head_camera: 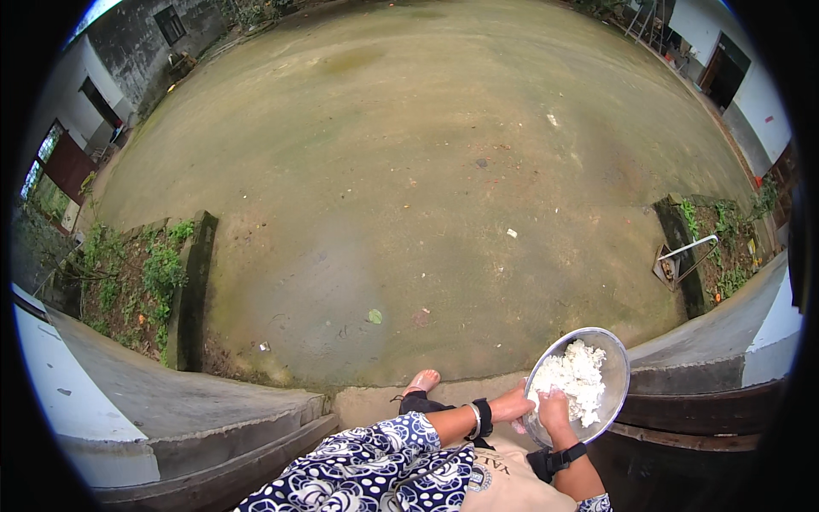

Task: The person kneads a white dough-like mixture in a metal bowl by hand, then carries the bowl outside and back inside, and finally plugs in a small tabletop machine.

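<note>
A round metal bowl (619,381) is held tilted in front of my body at the lower right. Inside it lies a clumped mass of white food, like cooked rice (579,374). My left hand (514,405) grips the bowl's near left rim, its fingers partly under the edge. Over that rim reaches my right hand (553,408), touching the white food. Its fingertips are buried or hidden, so whether they grasp any of it cannot be seen.
Below me a bare foot (423,381) stands at a concrete doorstep (365,406). A mossy concrete yard (409,192) spreads ahead. Low walled plant beds flank it, the left one (197,288) with green weeds. A long-handled dustpan (668,269) leans by the right bed.
</note>
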`<state>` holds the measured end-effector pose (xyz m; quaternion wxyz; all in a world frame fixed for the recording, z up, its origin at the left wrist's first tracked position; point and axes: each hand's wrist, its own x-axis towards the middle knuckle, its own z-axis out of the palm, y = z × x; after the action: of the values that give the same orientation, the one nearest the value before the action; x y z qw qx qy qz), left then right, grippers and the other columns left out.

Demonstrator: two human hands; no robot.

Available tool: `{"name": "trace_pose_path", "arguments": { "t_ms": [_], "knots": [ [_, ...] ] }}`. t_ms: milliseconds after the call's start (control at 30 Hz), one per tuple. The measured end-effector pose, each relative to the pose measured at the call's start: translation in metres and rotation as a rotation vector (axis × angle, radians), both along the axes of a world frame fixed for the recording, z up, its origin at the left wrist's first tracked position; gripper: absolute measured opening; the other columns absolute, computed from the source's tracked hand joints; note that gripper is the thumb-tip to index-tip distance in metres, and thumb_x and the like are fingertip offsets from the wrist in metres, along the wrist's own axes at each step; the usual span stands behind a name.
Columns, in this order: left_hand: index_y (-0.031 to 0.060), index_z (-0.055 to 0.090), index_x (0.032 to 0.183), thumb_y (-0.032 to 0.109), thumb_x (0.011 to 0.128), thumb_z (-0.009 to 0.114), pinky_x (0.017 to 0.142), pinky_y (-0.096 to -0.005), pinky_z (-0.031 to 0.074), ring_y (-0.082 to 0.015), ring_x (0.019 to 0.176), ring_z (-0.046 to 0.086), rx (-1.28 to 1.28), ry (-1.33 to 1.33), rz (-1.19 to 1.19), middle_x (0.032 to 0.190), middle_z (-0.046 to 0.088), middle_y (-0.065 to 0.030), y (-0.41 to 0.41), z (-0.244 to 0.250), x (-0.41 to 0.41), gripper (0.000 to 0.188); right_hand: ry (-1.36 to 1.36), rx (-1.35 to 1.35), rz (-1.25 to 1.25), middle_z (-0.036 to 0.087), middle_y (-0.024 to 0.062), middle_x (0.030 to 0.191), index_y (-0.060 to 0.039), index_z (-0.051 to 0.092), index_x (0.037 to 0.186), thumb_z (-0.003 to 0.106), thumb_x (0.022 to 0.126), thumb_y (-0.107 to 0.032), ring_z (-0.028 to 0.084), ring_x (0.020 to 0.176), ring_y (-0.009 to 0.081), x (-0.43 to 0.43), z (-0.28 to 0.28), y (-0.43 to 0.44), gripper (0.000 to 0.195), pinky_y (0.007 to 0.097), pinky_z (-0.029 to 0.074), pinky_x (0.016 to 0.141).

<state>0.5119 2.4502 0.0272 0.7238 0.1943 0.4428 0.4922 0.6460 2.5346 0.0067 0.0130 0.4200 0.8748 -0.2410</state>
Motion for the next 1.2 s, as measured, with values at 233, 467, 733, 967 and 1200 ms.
{"name": "trace_pose_path", "arguments": {
  "t_ms": [233, 467, 733, 967, 1200],
  "knots": [
    [-0.0067, 0.023, 0.118, 0.008, 0.075, 0.047, 0.039, -0.0324, 0.054, -0.0263, 0.059, 0.062, -0.057, 0.079, 0.147, 0.092, 0.052, -0.0199, -0.013, -0.001, 0.011, 0.051, 0.02, 0.016, 0.116, 0.056, 0.029, 0.097, 0.0055, 0.057, 0.1, 0.058, 0.078, -0.018, 0.055, 0.089, 0.0414, -0.018, 0.035, 0.033, 0.033, 0.0437, 0.044, 0.079],
    [-0.009, 0.024, 0.118, 0.007, 0.074, 0.047, 0.038, -0.0316, 0.053, -0.0272, 0.062, 0.063, -0.155, 0.099, 0.33, 0.097, 0.052, -0.0227, -0.025, 0.003, 0.009, 0.052, -0.035, -0.079, 0.451, 0.054, 0.0264, 0.104, 0.0018, 0.057, 0.103, 0.054, 0.074, -0.004, 0.054, 0.092, 0.0418, 0.005, 0.022, -0.008, 0.03, 0.0429, 0.045, 0.08],
    [-0.0105, 0.022, 0.116, 0.004, 0.073, 0.041, 0.037, -0.0332, 0.053, -0.0295, 0.053, 0.061, -0.147, 0.079, 0.295, 0.089, 0.051, -0.0252, -0.027, 0.025, -0.012, 0.049, 0.069, 0.018, -0.055, 0.059, 0.028, 0.079, 0.0089, 0.055, 0.094, 0.058, 0.077, -0.007, 0.057, 0.075, 0.0426, 0.014, 0.031, 0.023, 0.024, 0.0448, 0.045, 0.065],
    [-0.0104, 0.021, 0.115, 0.004, 0.072, 0.041, 0.035, -0.0327, 0.052, -0.028, 0.047, 0.059, -0.096, 0.083, 0.299, 0.085, 0.052, -0.0248, -0.031, 0.018, -0.019, 0.05, 0.481, -0.179, -0.333, 0.06, 0.0204, 0.073, 0.01, 0.058, 0.086, 0.057, 0.083, -0.017, 0.058, 0.068, 0.0309, -0.003, 0.007, 0.036, 0.028, 0.0389, 0.044, 0.065],
    [-0.0091, 0.018, 0.117, 0.005, 0.073, 0.042, 0.033, -0.0323, 0.051, -0.0275, 0.047, 0.059, -0.137, 0.108, 0.383, 0.086, 0.052, -0.0249, -0.042, 0.021, -0.041, 0.052, 0.436, -0.18, 0.071, 0.057, 0.0129, 0.091, 0.0127, 0.042, 0.109, 0.055, 0.067, 0.01, 0.057, 0.067, 0.0176, -0.012, 0.004, 0.025, 0.044, 0.0289, 0.049, 0.056]
  ]
}}
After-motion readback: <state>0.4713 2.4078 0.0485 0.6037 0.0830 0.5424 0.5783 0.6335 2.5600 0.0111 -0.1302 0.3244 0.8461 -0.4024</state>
